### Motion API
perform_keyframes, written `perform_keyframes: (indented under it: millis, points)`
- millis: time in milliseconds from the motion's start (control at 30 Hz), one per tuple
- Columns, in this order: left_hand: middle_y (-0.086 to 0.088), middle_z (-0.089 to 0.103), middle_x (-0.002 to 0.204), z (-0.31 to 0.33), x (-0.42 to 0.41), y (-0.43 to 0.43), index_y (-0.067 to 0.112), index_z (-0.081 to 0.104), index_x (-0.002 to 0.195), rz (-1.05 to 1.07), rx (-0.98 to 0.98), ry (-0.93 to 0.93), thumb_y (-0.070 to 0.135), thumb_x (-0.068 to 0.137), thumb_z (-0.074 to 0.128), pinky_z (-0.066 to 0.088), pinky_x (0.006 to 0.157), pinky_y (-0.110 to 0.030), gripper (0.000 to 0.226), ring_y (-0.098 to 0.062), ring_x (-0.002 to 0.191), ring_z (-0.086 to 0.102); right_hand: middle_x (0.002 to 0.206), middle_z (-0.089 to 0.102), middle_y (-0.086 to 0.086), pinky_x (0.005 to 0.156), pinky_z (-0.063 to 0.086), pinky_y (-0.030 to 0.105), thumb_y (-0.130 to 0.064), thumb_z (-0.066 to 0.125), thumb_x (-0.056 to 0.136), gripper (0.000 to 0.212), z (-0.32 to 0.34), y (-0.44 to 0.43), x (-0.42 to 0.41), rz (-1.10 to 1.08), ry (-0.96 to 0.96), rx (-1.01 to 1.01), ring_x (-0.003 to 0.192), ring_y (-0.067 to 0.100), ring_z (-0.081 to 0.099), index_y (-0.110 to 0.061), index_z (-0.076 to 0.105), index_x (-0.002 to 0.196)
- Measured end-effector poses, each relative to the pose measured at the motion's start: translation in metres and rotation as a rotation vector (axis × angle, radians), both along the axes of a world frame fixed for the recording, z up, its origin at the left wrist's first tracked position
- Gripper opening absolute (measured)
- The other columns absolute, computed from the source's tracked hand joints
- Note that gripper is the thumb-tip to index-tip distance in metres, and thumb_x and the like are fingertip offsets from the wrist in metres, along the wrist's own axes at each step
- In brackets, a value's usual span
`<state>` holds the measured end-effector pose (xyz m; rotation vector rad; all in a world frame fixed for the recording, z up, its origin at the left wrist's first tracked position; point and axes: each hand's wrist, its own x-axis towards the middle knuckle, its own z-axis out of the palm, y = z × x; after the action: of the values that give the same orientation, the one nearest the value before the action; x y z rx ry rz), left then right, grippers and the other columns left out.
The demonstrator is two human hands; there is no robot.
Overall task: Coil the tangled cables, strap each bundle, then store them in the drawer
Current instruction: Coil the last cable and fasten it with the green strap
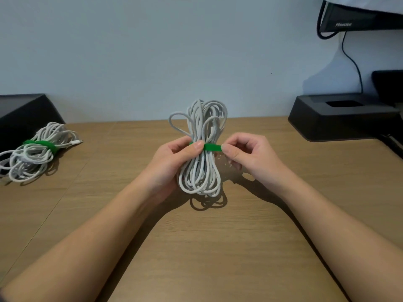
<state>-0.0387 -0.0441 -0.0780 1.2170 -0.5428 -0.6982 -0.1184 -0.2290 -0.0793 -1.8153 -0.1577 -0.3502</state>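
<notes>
We hold the white cable bundle (199,149) upright above the desk (196,247), left hand (172,158) curled round its waist; the green strap (212,147) runs crosswise to its right, where our right hand (246,153) pinches the free end

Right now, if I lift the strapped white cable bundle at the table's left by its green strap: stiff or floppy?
Probably floppy: the white cable bundle is cinched only mid-length by one green strap, so both looped ends would likely droop. Stray loops at its left may trail. Lying flat on the wooden table, it seems unlikely to roll.
</notes>
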Motion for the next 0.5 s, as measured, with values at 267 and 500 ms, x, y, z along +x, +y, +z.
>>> perform_keyframes:
  millis: [267,500]
  points:
    - [-0.008,0.071,0.089,-0.0023,0.0013,-0.0007,0.002,0.061,0.111,-0.039,-0.047,0.017,0.018,0.086,0.061,0.056,0.072,-0.028,0.03,-0.018,0.078,0.068,0.064,0.06,-0.004,0.055,0.045,0.018,-0.037,0.066,0.077,0.029,-0.0013,0.0018,0.0011,-0.044,0.033,0.024,0.058,0.007,0.052,-0.008,0.064,0.078]
    - [-0.009,0.068,0.094,0.0007,-0.0043,-0.0019,0.005,0.061,0.121,-0.143,0.126,-0.117,0.028,0.096,0.05,0.055,0.075,-0.029,0.036,-0.019,0.082,0.065,0.066,0.067,-0.006,0.058,0.046,0.02,-0.047,0.071,0.066,0.035,-0.0077,0.0061,0.0039,-0.1,0.085,0.041,0.06,0.005,0.057,-0.014,0.065,0.074]
